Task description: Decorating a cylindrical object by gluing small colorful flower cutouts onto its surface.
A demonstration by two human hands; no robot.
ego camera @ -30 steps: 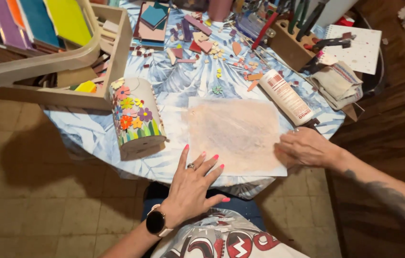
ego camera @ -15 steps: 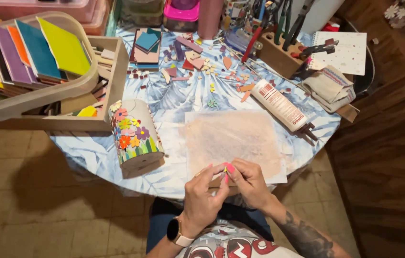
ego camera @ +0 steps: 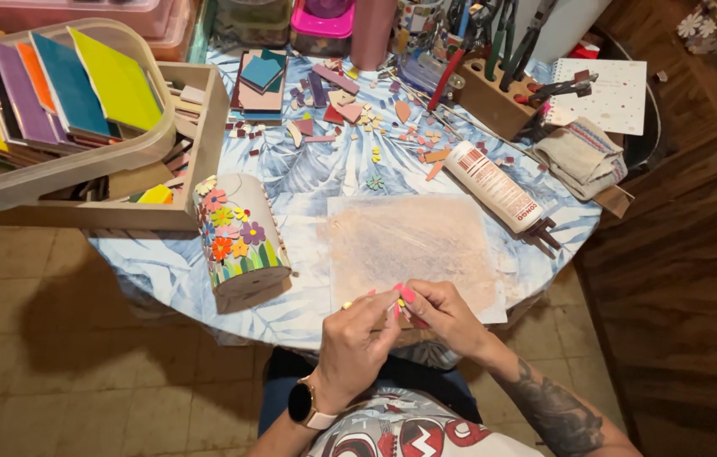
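Both hands meet at the near edge of the table (ego camera: 164, 271), just below the stained paper sheet (ego camera: 413, 245). Left hand (ego camera: 358, 343) and right hand (ego camera: 443, 317) are pinched together around something tiny (ego camera: 398, 306), probably a small tile bit, too small to tell. The flower-covered pot (ego camera: 240, 237) lies on its side to the left, and a glue tube (ego camera: 494, 186) sits past the sheet.
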